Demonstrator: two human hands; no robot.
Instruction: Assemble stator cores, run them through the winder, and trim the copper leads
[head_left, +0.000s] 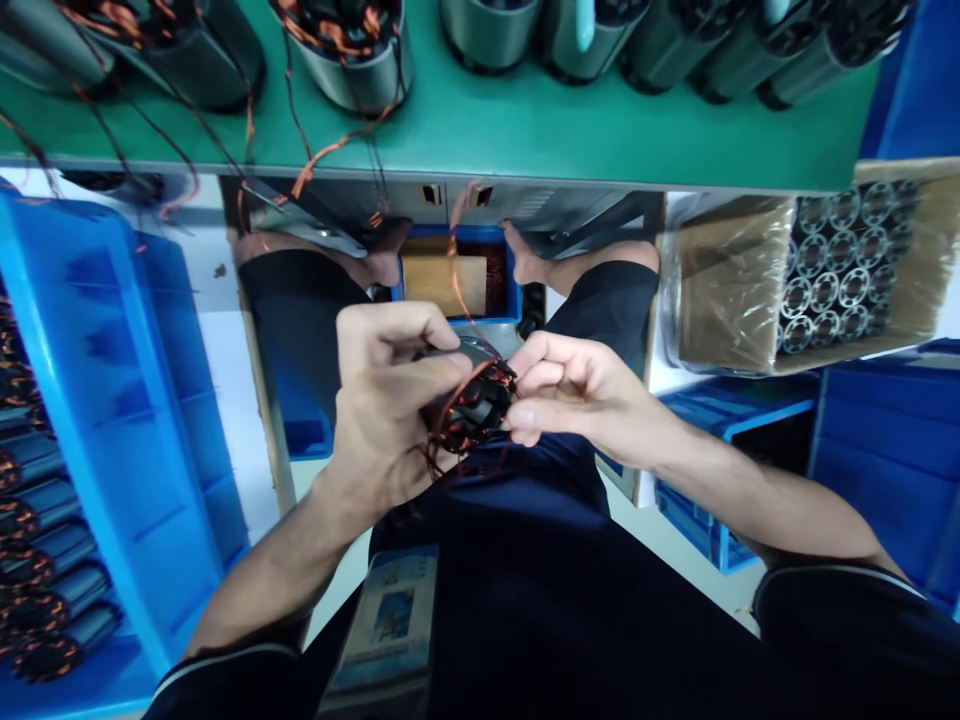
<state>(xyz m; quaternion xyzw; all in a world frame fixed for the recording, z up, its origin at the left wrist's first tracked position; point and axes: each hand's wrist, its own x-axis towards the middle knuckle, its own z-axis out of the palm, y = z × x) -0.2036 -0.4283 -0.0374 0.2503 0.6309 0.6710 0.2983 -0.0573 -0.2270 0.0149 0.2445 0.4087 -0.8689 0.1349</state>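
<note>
Left edge: blue bin (97, 420), wound parts (45, 570) inside, likely for easy reach. Frame centre: left hand (375, 400) grips stator (476, 410), wired end turned right, presumably for access. Right hand (574, 390) meets that end; can't tell if fingers pinch anything. Right edge: carton (731, 270).

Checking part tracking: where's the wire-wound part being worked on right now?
Head view, near centre: the wire-wound part is in the left hand, with the right hand at its wired end, below the green tabletop in the picture.
</note>
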